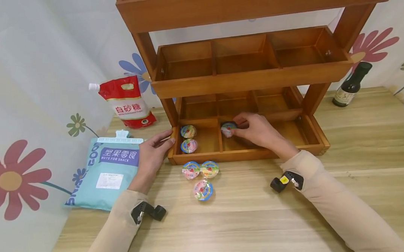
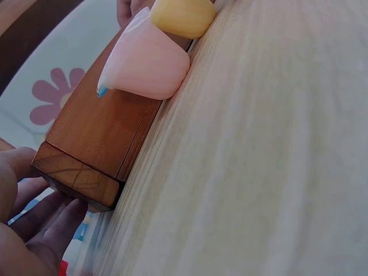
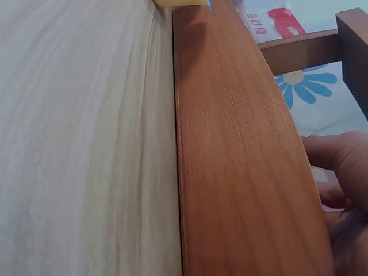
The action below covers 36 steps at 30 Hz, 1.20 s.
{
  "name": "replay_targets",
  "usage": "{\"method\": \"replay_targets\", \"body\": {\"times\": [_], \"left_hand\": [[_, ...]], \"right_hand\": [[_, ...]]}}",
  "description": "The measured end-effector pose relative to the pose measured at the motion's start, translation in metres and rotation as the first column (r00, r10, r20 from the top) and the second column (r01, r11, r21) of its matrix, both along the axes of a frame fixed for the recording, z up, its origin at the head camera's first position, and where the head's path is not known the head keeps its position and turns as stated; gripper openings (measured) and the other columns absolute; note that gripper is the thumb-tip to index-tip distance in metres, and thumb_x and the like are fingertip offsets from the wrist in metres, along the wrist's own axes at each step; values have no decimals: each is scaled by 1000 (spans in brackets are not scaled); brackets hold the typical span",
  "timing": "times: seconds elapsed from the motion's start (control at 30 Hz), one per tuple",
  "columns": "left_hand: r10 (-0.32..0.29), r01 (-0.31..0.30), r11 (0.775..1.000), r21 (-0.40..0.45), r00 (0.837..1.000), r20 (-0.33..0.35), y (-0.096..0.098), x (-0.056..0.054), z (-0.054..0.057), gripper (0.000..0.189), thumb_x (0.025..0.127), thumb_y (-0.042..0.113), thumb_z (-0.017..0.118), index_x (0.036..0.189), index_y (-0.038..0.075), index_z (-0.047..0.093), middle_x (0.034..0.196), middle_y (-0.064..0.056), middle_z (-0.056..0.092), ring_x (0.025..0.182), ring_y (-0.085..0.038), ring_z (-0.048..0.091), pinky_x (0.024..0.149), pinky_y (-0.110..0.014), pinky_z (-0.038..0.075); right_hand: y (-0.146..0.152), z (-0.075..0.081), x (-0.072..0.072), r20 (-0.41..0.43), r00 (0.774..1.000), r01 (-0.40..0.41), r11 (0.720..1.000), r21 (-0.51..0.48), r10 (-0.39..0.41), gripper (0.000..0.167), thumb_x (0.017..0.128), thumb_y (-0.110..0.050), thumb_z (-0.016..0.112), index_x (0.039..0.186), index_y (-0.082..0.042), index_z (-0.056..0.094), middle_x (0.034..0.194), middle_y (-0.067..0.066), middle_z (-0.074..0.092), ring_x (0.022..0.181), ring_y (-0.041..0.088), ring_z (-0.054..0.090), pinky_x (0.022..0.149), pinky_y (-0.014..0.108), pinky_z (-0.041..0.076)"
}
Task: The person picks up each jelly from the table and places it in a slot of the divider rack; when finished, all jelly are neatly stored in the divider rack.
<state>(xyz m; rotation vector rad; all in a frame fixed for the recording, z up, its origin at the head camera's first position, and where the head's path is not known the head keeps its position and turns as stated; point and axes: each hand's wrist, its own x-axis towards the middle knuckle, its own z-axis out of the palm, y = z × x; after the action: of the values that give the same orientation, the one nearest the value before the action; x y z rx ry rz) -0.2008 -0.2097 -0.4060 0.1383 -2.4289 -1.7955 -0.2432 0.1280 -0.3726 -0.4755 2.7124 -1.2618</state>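
Observation:
My right hand [image 1: 256, 129] reaches into the bottom tray's middle compartment and pinches a small jelly cup [image 1: 227, 129] between thumb and fingers. At the tray's left end, my left hand [image 1: 155, 152] rests its extended fingers against the wooden side; the left wrist view shows fingertips [image 2: 77, 208] at the corner. Two jelly cups, one yellowish [image 1: 188, 131] and one pink [image 1: 189, 145], lie in the left compartment. On the table before the tray are a pink cup [image 1: 191, 171], a yellow cup [image 1: 209, 169] and another jelly cup [image 1: 203, 190]. The right wrist view hides the held cup behind the tray's front board [image 3: 241, 149].
The tiered wooden shelf [image 1: 254, 78] stands at the back, its upper trays overhanging the bottom one. Left of it are a red and white sugar pouch [image 1: 128, 103] and a light-blue nut snack bag [image 1: 106, 175]. A dark bottle [image 1: 350, 85] stands at right.

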Motion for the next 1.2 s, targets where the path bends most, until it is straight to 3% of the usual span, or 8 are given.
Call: {"method": "replay_targets", "body": {"times": [0.4, 0.7, 0.9, 1.2], "left_hand": [[2, -2, 999, 41, 1000, 7, 1, 0, -1, 37, 98, 18, 78, 134, 10, 75, 133, -10, 73, 108, -10, 71, 89, -18, 56], [0, 0, 999, 34, 1000, 6, 1, -1, 0, 37, 99, 18, 77, 135, 9, 74, 133, -11, 72, 108, -10, 72, 89, -18, 57], [-2, 2, 1000, 20, 1000, -1, 1, -2, 1, 37, 99, 19, 77, 135, 10, 75, 134, -9, 72, 111, -12, 71, 90, -18, 56], [-2, 2, 999, 33, 1000, 7, 1, -1, 0, 37, 98, 19, 78, 135, 11, 75, 134, -8, 72, 111, -13, 71, 90, -18, 56]], "right_hand": [[-1, 12, 11, -67, 997, -28, 999, -46, 25, 38, 100, -18, 76, 132, 1, 68, 125, 19, 73, 114, 32, 71, 99, 49, 56], [-11, 30, 30, -64, 986, -160, 982, -101, 155, 38, 99, -21, 78, 131, -3, 70, 127, 13, 72, 115, 25, 69, 100, 45, 56], [-17, 40, 41, -87, 970, -234, 966, -106, 226, 34, 96, -21, 82, 128, -11, 73, 126, 2, 74, 110, 17, 70, 95, 44, 58], [-24, 41, 51, -98, 940, -340, 929, -147, 328, 34, 93, -15, 84, 124, -8, 73, 124, 2, 74, 111, 22, 71, 98, 48, 58]]}}
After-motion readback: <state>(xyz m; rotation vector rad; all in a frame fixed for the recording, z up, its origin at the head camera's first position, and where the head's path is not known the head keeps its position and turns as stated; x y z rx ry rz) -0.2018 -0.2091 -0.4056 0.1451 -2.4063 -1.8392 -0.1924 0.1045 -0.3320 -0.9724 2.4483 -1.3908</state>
